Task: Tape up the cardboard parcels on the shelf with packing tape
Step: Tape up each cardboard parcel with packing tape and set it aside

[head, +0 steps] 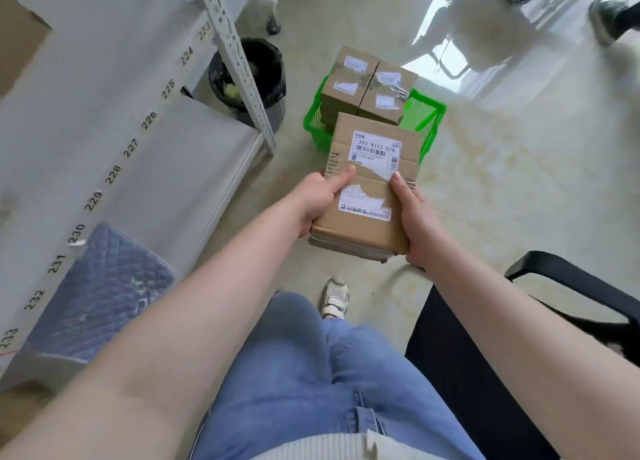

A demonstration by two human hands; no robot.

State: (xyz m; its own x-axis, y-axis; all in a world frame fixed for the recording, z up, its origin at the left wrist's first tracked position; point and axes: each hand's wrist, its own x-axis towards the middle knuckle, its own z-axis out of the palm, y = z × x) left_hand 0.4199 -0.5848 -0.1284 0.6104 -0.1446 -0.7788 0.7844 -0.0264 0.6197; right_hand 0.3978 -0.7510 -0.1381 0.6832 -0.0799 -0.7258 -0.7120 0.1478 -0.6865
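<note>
With the left hand [320, 196] and right hand [412, 217] each grasping one side of the flat brown cardboard parcel [369, 189] over the floor, uneven grip risks a drop.

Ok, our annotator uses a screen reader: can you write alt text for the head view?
Both hands, left hand and right hand, grip a labelled cardboard parcel above the floor. Beyond it, more parcels sit in a green basket; a numbered white shelf stands left.

Flat brown cardboard parcel [369, 189] held in mid-air over the floor, gripped at both side edges, long axis pointing away. Torn white shipping label [375, 153] on top, printed "303 N113 018". Four more labelled cardboard parcels [367, 85] stacked in green basket [427, 120] beyond.
</note>
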